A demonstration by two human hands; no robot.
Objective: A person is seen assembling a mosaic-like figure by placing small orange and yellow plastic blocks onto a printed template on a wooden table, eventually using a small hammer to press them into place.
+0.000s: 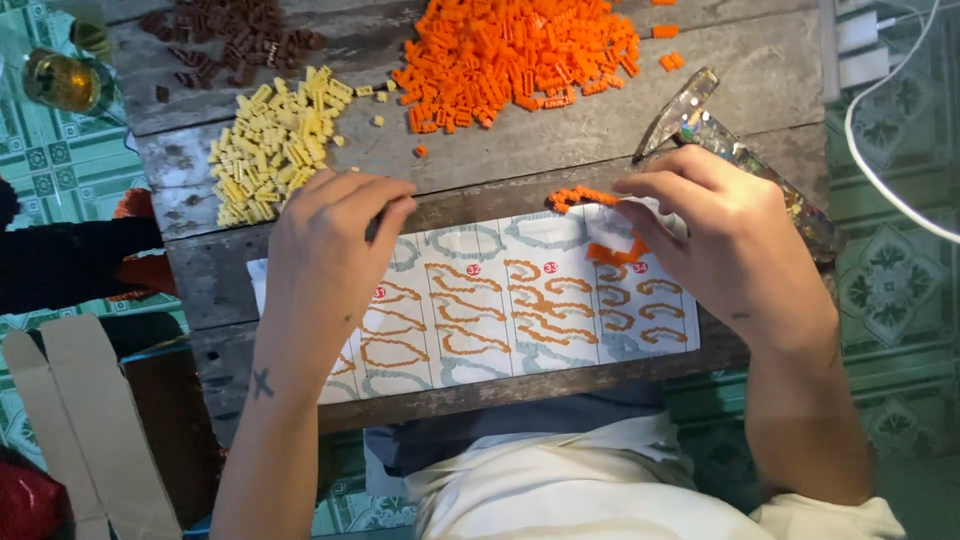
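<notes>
A white paper sheet [500, 310] printed with orange and grey curved outlines lies on a weathered wooden table [560, 150]. My left hand [325, 250] rests palm down on the sheet's left part, fingers curled, nothing visibly in it. My right hand [715, 235] is at the sheet's top right corner, its fingertips pinching a short curved row of joined orange bricks [612, 252] over one of the outlines. Another small chain of orange bricks [578, 197] lies just above the sheet's edge.
A large pile of orange bricks [520, 55] sits at the back centre, a yellow pile [270, 145] to its left, a brown pile [235, 35] further back. A hammer [735, 150] lies beside my right hand. A glass jar [62, 80] and cardboard [90, 430] are at left.
</notes>
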